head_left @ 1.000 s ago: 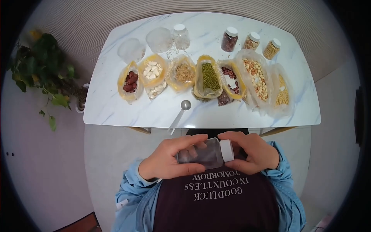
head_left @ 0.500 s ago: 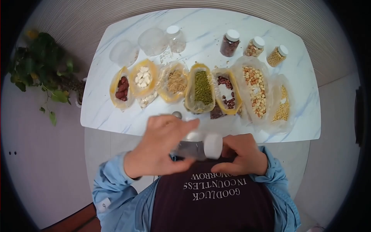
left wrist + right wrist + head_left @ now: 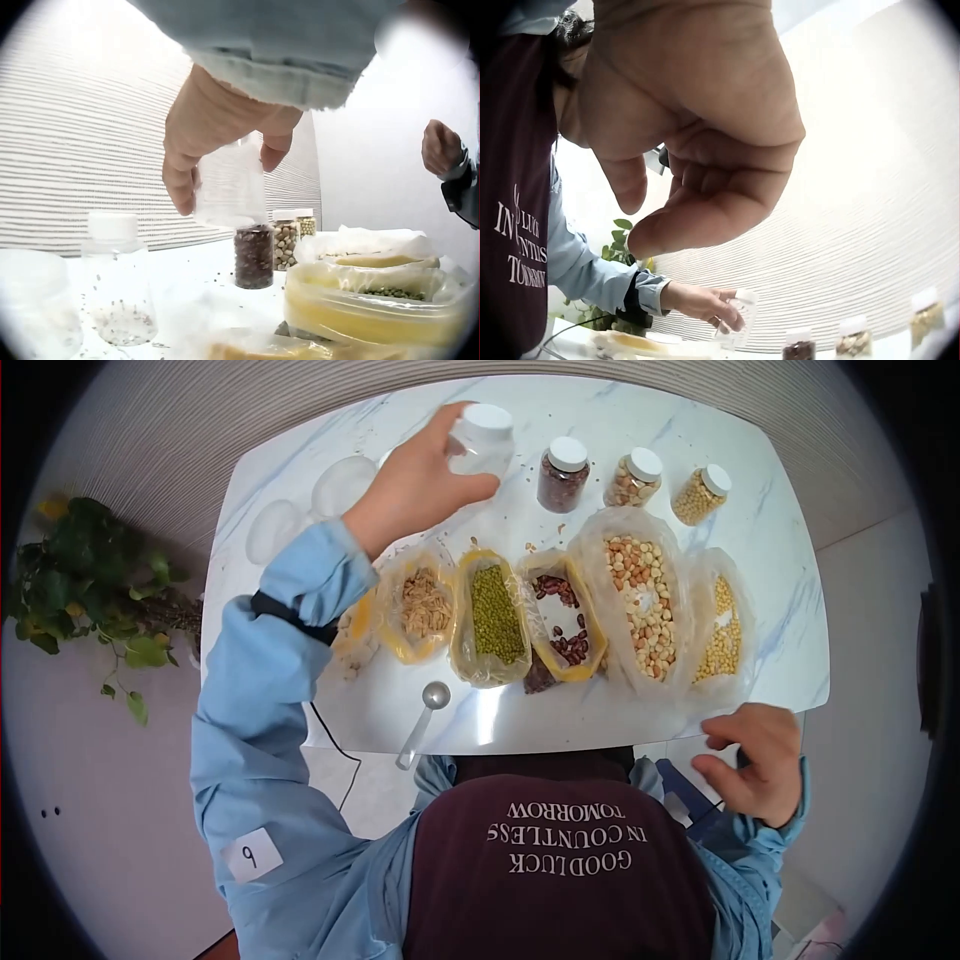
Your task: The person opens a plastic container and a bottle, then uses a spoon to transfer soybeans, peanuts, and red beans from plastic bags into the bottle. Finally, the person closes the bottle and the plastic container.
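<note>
My left hand [image 3: 425, 478] grips a clear jar with a white lid [image 3: 487, 438] over the back of the table, left of a filled jar of dark red beans [image 3: 563, 480]. In the left wrist view the thumb and fingers clasp the see-through jar [image 3: 229, 184] from above, its base close over the table and overlapping the bean jar. My right hand [image 3: 755, 760] hangs near the table's front right edge with loosely curled fingers, holding nothing; the right wrist view shows that hand [image 3: 705, 127] large, with nothing in its fingers.
Opened bags of mung beans [image 3: 497, 615], red beans [image 3: 568, 650], peanuts [image 3: 650, 600] and yellow kernels [image 3: 722, 630] line the table. Filled jars [image 3: 632, 480] stand behind. A measuring spoon [image 3: 435, 695] lies in front. Another clear jar [image 3: 120, 285] holds few grains.
The left hand has carried the clear jar from in front of the shirt forward to the back of the table. The right hand has let go of it and moved right.
</note>
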The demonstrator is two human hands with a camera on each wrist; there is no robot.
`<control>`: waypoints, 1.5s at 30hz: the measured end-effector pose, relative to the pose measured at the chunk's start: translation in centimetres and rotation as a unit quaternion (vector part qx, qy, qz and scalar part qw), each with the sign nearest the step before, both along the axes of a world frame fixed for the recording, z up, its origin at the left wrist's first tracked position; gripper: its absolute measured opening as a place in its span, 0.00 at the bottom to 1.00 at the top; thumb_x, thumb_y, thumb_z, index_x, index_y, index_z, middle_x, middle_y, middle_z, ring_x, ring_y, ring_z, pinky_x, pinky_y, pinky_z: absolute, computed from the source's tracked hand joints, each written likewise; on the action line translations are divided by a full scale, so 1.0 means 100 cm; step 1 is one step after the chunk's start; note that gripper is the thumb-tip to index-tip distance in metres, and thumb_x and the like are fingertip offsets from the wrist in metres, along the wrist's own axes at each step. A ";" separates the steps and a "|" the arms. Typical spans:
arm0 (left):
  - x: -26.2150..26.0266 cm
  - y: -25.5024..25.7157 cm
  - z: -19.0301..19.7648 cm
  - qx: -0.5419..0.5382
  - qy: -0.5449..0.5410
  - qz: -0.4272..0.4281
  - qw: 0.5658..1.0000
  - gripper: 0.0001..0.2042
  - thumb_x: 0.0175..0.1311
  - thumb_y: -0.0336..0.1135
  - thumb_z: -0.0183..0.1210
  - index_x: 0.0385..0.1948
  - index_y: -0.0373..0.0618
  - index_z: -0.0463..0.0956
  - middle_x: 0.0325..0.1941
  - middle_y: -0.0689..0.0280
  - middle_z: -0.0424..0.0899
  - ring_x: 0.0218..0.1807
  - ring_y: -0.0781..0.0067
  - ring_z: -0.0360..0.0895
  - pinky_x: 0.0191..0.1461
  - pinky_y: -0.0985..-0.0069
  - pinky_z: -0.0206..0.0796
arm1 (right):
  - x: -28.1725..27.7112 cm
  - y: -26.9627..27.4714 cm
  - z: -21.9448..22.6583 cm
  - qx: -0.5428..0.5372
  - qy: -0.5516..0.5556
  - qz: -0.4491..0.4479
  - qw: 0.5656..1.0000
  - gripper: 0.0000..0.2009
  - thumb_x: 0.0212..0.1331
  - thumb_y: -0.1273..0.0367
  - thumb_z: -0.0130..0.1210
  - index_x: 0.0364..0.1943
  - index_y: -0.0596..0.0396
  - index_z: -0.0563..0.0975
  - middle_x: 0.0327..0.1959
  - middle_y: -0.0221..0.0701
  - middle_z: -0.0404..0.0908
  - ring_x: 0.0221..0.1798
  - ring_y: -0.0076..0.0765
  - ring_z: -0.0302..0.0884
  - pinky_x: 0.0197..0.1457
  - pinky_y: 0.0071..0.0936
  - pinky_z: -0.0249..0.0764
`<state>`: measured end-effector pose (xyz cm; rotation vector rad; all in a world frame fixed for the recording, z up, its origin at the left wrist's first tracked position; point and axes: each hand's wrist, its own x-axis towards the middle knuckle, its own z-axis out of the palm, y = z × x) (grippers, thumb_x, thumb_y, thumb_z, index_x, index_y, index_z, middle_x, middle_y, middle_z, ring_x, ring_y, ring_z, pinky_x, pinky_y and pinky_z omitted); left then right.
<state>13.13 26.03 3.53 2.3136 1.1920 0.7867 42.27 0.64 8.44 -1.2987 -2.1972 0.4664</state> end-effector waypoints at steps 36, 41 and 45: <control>-0.118 -0.234 -0.013 -0.220 0.232 0.012 0.947 0.14 0.50 0.46 0.66 0.26 0.48 0.72 0.21 0.63 0.76 0.24 0.58 0.76 0.26 0.66 0.66 | -0.074 0.246 -0.055 0.017 -0.381 -0.040 0.924 0.23 0.54 0.68 0.58 0.56 0.51 0.67 0.43 0.44 0.74 0.43 0.51 0.77 0.44 0.39 0.74; -0.112 -0.257 -0.047 -0.225 0.206 0.112 0.946 0.17 0.48 0.45 0.68 0.20 0.46 0.70 0.15 0.62 0.74 0.20 0.58 0.74 0.24 0.67 0.64 | -0.070 0.257 -0.060 -0.008 -0.352 -0.037 0.935 0.22 0.54 0.68 0.58 0.55 0.51 0.69 0.42 0.45 0.74 0.45 0.52 0.75 0.46 0.39 0.72; -0.103 -0.253 -0.061 -0.249 0.154 0.158 0.943 0.12 0.52 0.40 0.64 0.25 0.46 0.70 0.16 0.61 0.76 0.23 0.55 0.76 0.25 0.65 0.64 | -0.068 0.259 -0.054 -0.028 -0.298 -0.016 0.954 0.20 0.52 0.67 0.60 0.51 0.52 0.72 0.39 0.44 0.74 0.43 0.51 0.74 0.47 0.39 0.71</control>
